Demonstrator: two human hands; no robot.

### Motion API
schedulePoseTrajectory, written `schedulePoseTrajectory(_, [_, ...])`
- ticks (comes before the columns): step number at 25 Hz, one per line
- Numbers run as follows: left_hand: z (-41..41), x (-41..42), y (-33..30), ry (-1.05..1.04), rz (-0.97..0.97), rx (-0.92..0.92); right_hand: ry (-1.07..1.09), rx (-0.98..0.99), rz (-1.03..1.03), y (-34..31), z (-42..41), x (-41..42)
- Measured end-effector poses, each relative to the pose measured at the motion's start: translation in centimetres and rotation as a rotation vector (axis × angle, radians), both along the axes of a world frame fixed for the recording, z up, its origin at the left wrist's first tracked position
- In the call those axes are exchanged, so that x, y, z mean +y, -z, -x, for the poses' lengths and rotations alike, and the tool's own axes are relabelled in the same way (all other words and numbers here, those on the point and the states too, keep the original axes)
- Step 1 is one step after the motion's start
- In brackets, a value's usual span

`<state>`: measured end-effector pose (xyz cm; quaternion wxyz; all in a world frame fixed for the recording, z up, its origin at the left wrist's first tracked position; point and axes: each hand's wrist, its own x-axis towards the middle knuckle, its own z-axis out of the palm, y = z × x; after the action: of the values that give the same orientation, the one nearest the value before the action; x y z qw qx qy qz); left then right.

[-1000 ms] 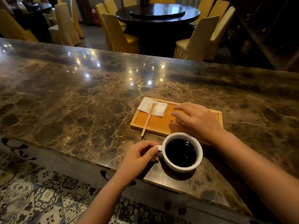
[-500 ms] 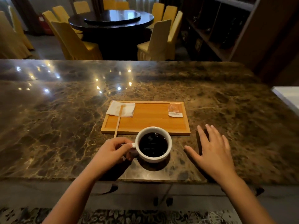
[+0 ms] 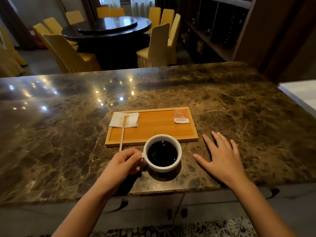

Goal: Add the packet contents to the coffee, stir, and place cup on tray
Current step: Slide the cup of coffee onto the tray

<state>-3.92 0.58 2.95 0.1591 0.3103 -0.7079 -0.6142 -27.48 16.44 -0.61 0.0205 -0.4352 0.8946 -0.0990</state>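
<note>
So my right hand (image 3: 222, 158) had come off the tray (image 3: 153, 132) and sat flat on the counter (image 3: 68, 134), fingers spread, empty. Left hand (image 3: 123, 164) pinched the cup (image 3: 162, 153) handle. Packet (image 3: 181, 116) was uncovered on the tray's far right corner, unopened, so nothing added yet.

One cup (image 3: 162, 153) of coffee sits in the left hand (image 3: 122, 164). Beyond the two hands (the right hand (image 3: 222, 158) lies flat) are one tray (image 3: 153, 132), one packet (image 3: 181, 116), one napkin (image 3: 124, 119) and one stirrer (image 3: 123, 132). Further off: one round table (image 3: 109, 29), about nine chairs (image 3: 68, 53).
</note>
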Motion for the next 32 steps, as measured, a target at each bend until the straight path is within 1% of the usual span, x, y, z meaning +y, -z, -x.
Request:
schedulePoseTrajectory(4, [0.5, -0.1, -1.2, -0.023, -0.087, 0.070, 0.001, 0.007, 0.012, 0.1, 0.0, 0.1])
schedulePoseTrajectory(9, [1.7, -1.9, -4.3, -0.046, -0.199, 0.155, -0.003, 0.014, 0.019, 0.2, 0.1, 0.0])
schedulePoseTrajectory(11, [2.6, -3.2, -5.2, -0.043, -0.198, 0.166, -0.002, 0.016, 0.018, 0.2, 0.1, 0.0])
schedulePoseTrajectory(15, [4.7, -6.2, -6.0, -0.026, -0.192, 0.155, 0.000, 0.018, 0.026, 0.2, 0.1, 0.0])
schedulePoseTrajectory(22, [6.7, -10.8, -4.3, -0.031, -0.259, 0.079, -0.004, 0.009, 0.053, 0.3, 0.1, 0.0])
schedulePoseTrajectory(32, [8.0, -12.6, -2.3, 0.017, -0.289, 0.009, -0.008, -0.012, 0.072, 0.4, 0.2, 0.1])
